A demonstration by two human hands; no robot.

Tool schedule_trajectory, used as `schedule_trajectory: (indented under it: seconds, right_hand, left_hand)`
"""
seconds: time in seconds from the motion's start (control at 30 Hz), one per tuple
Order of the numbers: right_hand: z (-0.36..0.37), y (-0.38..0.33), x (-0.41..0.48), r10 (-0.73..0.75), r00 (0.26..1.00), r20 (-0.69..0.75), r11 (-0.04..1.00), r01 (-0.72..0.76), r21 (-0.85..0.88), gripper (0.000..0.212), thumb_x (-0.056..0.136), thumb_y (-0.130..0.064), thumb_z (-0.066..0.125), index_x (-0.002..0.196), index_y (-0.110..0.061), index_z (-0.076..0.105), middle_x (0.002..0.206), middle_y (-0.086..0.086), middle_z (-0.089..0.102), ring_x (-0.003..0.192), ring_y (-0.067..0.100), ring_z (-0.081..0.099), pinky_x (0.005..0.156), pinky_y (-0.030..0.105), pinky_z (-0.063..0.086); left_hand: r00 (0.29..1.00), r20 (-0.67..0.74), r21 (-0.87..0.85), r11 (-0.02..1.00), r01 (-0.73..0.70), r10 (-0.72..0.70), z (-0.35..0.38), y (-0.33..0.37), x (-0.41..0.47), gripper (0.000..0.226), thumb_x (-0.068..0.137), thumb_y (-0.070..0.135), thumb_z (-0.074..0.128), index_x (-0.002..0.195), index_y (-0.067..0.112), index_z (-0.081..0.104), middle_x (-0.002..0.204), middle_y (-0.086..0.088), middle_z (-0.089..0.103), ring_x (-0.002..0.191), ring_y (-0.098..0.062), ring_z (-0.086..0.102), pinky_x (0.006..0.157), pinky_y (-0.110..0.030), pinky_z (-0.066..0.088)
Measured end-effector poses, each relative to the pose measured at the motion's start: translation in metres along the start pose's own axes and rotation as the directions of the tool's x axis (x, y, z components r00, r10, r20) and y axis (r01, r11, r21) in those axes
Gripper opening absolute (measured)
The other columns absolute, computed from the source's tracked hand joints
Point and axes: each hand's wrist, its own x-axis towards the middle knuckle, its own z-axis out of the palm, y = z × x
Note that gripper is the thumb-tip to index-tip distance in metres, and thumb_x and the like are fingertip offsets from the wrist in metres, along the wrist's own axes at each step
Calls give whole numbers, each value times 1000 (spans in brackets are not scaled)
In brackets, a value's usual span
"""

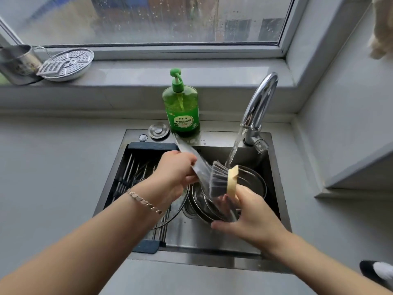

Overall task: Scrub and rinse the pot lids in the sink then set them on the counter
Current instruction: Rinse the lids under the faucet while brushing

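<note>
Three or more round steel-rimmed pot lids lie stacked in the steel sink, under the one running chrome tap. My right hand grips one lid's rim while my left hand grips the single long-handled grey brush with its yellow sponge, scrubbing it. Wet, that lid could slip from my fingers and knock the others.

Left wrist is carrying a bracelet: flat, squarish metal links, rose-gold in tone, sitting loosely and slanting across the wrist, links catching the light. Both arms are running bare from left hand and right hand back to the frame edge
</note>
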Motion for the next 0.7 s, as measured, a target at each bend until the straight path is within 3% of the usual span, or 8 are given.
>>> schedule_trajectory:
  seconds: [0.07,0.17,0.2,0.27,0.33,0.37,0.47,0.7]
  right_hand:
    - [-5,8,-1,-153,950,-271,984,120,-134,29,68,-14,77,85,-20,54,69,-8,61,61,13,56,57,13,43]
    - [-37,7,5,-189,843,-503,971,84,-223,49,66,13,69,68,-26,39,50,-13,43,39,18,40,50,15,30]
    - [-49,3,9,-177,823,-539,973,64,-222,55,68,14,66,66,-30,35,49,-16,40,38,15,39,50,16,29]
    - [-70,0,17,-168,847,-505,973,60,-224,52,72,14,64,70,-30,36,53,-17,39,45,23,49,52,19,29]
    - [-80,2,25,-145,923,-357,976,74,-204,35,74,12,63,74,-20,47,60,-11,48,59,26,56,54,19,30]
    - [-82,2,28,-152,949,-277,974,97,-205,29,74,10,64,78,-16,52,65,-8,51,65,27,57,55,20,29]
    - [-80,4,39,-148,983,-111,978,129,-162,36,76,6,66,74,-25,47,70,-11,55,68,7,55,60,16,34]
    - [-59,23,45,-228,930,-290,939,131,-318,13,87,-13,61,96,-8,54,89,-7,46,85,8,39,77,14,29]
  left_hand:
    - [999,25,-43,999,-27,28,9,9,-8,5,92,-1,50,88,-4,50,85,-19,59,68,-22,63,49,-24,57]
    - [985,149,211,970,-123,93,9,17,-12,43,91,36,56,102,-6,59,94,-19,70,77,-26,70,61,-31,60]
    - [975,175,482,852,-206,137,6,19,-14,56,87,54,51,97,1,63,85,-13,72,72,-23,71,64,-34,59]
    - [894,208,909,258,-327,397,-4,24,-13,64,76,74,43,80,12,62,74,-1,68,70,-18,65,67,-32,54]
    - [701,408,896,-107,-432,585,-8,26,-11,57,69,74,52,86,19,55,91,5,60,87,-14,53,74,-29,44]
    - [692,518,837,-132,-531,502,-9,25,-8,57,67,69,59,99,22,54,104,6,55,98,-12,48,83,-27,42]
    - [776,629,745,246,-620,52,-8,9,5,53,78,45,69,126,34,48,118,13,58,108,-4,54,99,-29,44]
    - [809,514,711,386,-588,286,-23,-31,21,21,94,17,50,109,24,64,95,7,68,93,-14,62,85,-27,47]
